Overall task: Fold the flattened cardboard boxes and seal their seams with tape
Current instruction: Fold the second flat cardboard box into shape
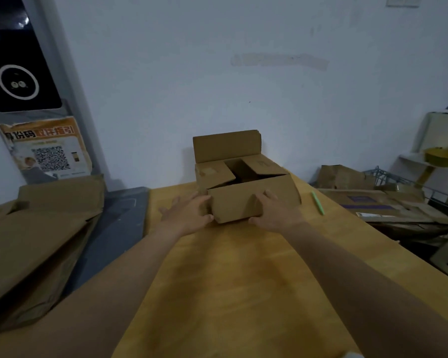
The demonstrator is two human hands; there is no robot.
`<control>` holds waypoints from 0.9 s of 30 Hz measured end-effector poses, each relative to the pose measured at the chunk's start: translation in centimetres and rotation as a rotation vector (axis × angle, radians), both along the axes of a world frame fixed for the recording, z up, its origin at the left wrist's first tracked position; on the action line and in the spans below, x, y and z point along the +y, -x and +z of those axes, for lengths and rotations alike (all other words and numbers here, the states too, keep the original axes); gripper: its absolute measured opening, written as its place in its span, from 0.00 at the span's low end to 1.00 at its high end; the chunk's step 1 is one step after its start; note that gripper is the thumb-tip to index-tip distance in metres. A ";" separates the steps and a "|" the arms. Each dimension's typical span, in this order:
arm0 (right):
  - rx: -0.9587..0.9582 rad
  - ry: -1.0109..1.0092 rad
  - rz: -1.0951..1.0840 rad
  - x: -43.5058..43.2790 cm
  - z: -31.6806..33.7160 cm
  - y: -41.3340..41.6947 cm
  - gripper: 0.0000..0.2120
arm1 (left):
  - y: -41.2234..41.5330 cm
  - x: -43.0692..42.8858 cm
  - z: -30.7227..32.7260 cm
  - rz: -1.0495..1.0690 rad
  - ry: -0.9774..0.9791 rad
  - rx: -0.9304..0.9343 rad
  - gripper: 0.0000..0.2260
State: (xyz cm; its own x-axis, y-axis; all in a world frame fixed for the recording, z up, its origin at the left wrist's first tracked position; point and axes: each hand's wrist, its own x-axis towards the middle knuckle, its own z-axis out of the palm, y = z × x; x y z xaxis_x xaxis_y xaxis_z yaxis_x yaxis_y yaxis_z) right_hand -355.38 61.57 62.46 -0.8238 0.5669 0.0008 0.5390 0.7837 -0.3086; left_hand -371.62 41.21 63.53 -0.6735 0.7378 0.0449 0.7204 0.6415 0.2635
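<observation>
A brown cardboard box (pixel 246 182) stands erected at the far end of the wooden table (pixel 243 280). Its two side flaps are folded inward over the opening, its far flap stands upright, and its near flap hangs down toward me. My left hand (pixel 189 214) lies against the box's near left corner with fingers spread, thumb at the lower edge of the near flap. My right hand (pixel 272 210) grips the near flap from the right, fingers curled over its face. No tape is in view.
A green pen (pixel 317 202) lies on the table right of the box. Flattened cardboard (pixel 42 233) is piled at the left. More flattened boxes (pixel 378 202) and a wire rack lie at the right, near a shelf with a yellow bowl (pixel 441 156).
</observation>
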 end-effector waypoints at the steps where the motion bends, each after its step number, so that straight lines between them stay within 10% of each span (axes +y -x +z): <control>1: -0.009 -0.025 -0.008 -0.1 0.0 -0.3 0.41 | 0.3 -0.6 -0.2 0.005 -0.008 0.008 0.33; 17: 0.015 -0.148 0.354 -23.0 6.3 6.8 0.38 | 1.2 -28.6 5.6 0.192 0.135 0.199 0.35; 27: -0.066 -0.127 0.569 -37.1 6.4 10.3 0.36 | 2.4 -42.4 1.8 0.376 0.162 -0.167 0.45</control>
State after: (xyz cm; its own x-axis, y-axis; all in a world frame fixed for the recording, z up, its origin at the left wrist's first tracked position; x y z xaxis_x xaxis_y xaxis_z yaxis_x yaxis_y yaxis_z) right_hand -365.71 24.44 68.86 -0.9992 0.0344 -0.0216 0.0377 0.9841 -0.1734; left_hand -373.99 -1.16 65.37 -0.8845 0.4288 -0.1836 0.3852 0.8935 0.2309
